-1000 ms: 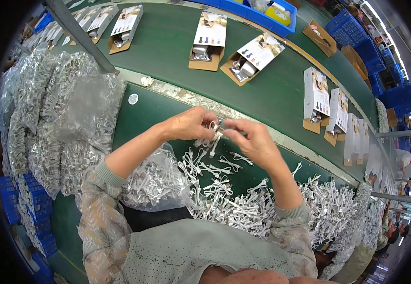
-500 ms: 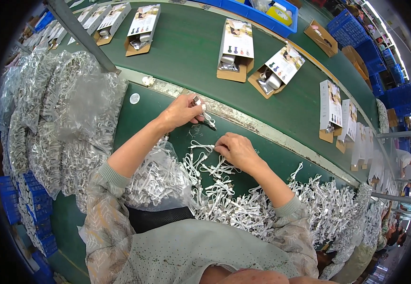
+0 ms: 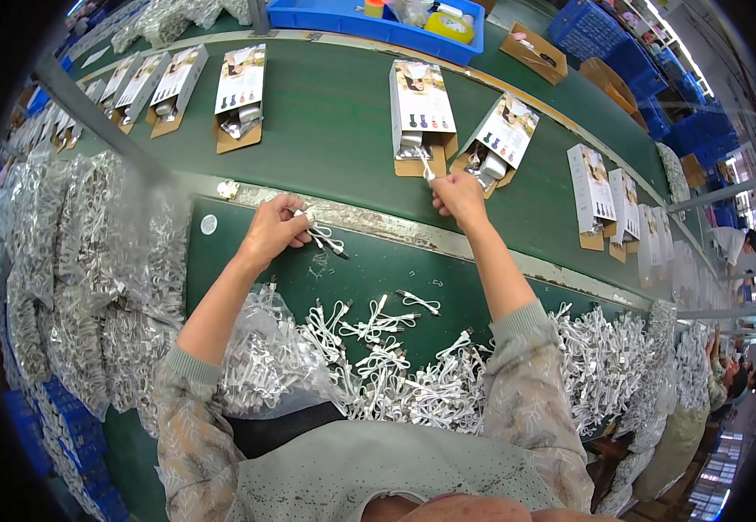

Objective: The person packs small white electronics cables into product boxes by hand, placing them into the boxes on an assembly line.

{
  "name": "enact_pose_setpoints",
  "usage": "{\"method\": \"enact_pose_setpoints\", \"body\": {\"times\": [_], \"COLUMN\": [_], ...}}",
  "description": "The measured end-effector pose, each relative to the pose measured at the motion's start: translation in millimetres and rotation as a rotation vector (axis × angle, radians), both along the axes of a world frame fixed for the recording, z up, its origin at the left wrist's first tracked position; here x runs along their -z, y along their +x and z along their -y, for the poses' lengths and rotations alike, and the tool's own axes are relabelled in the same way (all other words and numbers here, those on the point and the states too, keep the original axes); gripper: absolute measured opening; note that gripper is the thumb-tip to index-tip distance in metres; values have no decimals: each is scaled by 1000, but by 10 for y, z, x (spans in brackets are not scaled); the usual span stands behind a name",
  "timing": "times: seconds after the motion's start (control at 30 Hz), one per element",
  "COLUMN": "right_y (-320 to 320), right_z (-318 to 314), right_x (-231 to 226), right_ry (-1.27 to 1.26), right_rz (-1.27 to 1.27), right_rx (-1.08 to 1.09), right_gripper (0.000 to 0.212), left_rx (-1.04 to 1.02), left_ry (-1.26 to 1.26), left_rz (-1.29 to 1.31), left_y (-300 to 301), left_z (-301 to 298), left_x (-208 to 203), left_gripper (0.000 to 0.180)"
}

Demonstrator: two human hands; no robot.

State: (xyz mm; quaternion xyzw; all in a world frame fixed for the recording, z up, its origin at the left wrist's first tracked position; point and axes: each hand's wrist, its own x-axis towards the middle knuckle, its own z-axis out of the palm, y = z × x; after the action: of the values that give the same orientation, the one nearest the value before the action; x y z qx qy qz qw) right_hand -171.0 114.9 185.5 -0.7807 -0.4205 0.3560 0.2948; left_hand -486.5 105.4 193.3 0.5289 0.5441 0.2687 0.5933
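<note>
My left hand is closed on a small bunch of white cables above the near green table, close to the worn metal rail. Farther up and to the right, my right hand pinches a white cable at the mouth of an open printed box. That box lies on the conveyor with its brown flap towards me; a white item and a silver packet show in its opening. Just right of it lies a second open box. Loose looped white cables lie in front of me.
A clear bag of cables and a large cable heap are nearest me. Bagged cables are stacked at left. The metal rail borders the conveyor. A blue tray stands beyond; an angled post rises at left.
My right hand has gone from the loose cables up over the rail to the box, now with a cable in it. The left hand still grips its bunch. The whole view has shifted somewhat.
</note>
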Motion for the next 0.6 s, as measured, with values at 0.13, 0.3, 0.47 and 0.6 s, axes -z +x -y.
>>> {"method": "enact_pose_setpoints", "body": {"times": [0.13, 0.3, 0.47, 0.6], "right_y": [160, 405, 593, 664], "right_z": [-241, -35, -4, 2], "right_x": [66, 209, 381, 270], "right_ry": [115, 299, 531, 286], "right_rz": [135, -82, -473, -226], "right_rx": [151, 387, 647, 455], "right_gripper": [23, 25, 21, 31], "left_rx": [-11, 107, 241, 299], "left_ry": [-25, -19, 296, 548], "left_rz": [59, -41, -413, -561], "left_y": [6, -38, -8, 71], "left_z": [6, 38, 82, 91], "left_x": [67, 72, -19, 62], "left_gripper": [20, 23, 20, 18]}}
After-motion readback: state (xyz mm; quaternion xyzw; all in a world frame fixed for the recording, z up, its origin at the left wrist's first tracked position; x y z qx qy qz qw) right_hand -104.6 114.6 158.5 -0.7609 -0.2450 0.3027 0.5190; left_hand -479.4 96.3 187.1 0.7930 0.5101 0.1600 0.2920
